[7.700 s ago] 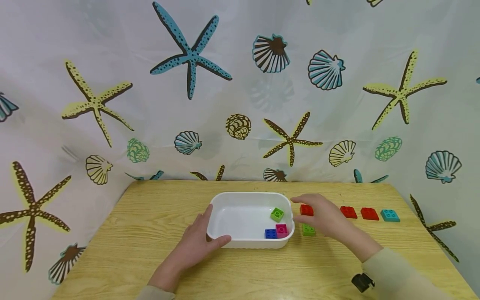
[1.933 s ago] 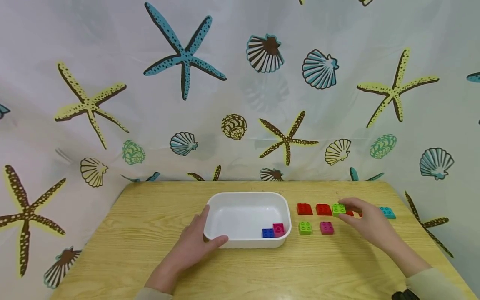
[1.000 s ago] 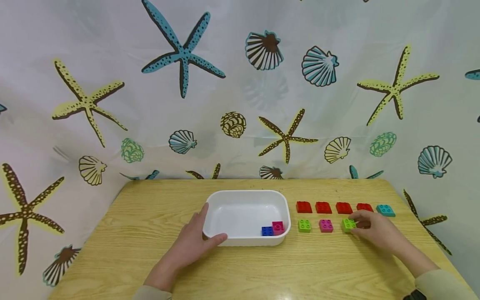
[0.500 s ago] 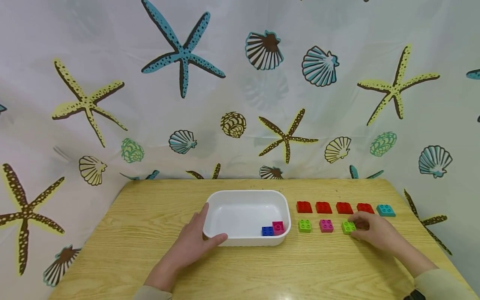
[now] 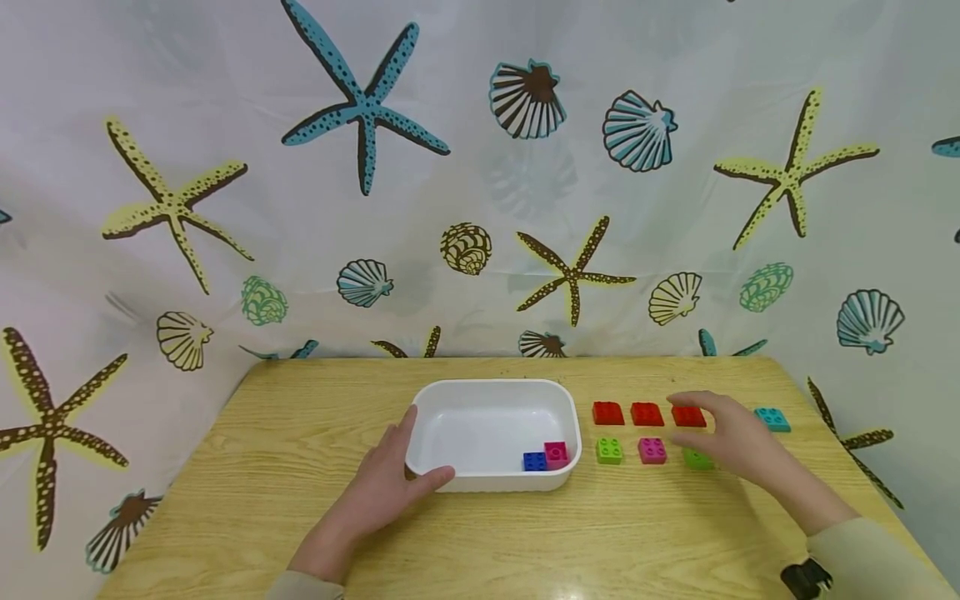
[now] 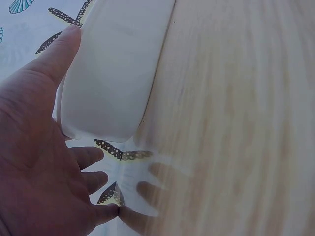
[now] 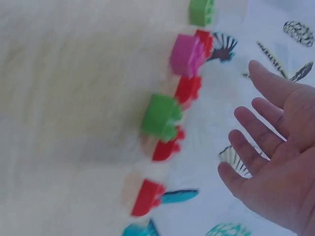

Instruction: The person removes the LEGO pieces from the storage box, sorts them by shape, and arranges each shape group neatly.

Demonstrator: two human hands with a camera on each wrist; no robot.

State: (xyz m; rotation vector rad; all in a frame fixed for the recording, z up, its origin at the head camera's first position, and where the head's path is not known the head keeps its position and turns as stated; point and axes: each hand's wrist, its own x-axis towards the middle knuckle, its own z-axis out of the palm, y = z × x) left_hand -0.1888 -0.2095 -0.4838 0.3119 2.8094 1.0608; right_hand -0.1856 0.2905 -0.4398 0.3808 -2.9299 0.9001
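My left hand [image 5: 382, 479] rests at the left end of a white plastic tub [image 5: 491, 483], thumb along the front wall. The left wrist view shows its fingers extended beside the tub [image 6: 113, 73]. A blue toy brick [image 5: 535, 462] and a pink one [image 5: 556, 453] lie inside at the right. My right hand [image 5: 731, 437] hovers with parted fingers, holding nothing, above a lime green brick [image 5: 697, 459]. That green brick [image 7: 160, 115] stands apart from the hand [image 7: 275, 147] in the right wrist view. Left of it are a pink brick [image 5: 652, 451] and another lime green brick [image 5: 609, 451].
Behind this row runs a line of several red bricks [image 5: 647, 414], ending in a turquoise brick [image 5: 772, 419]. The right hand covers one red in the head view; the right wrist view shows that red brick [image 7: 147, 197]. A shell-print curtain [image 5: 480, 183] borders the wooden table [image 5: 315, 417].
The green brick once in the tub was carried right and set down beside the pink one. My right hand has just let go and risen. The left hand stays at the tub.
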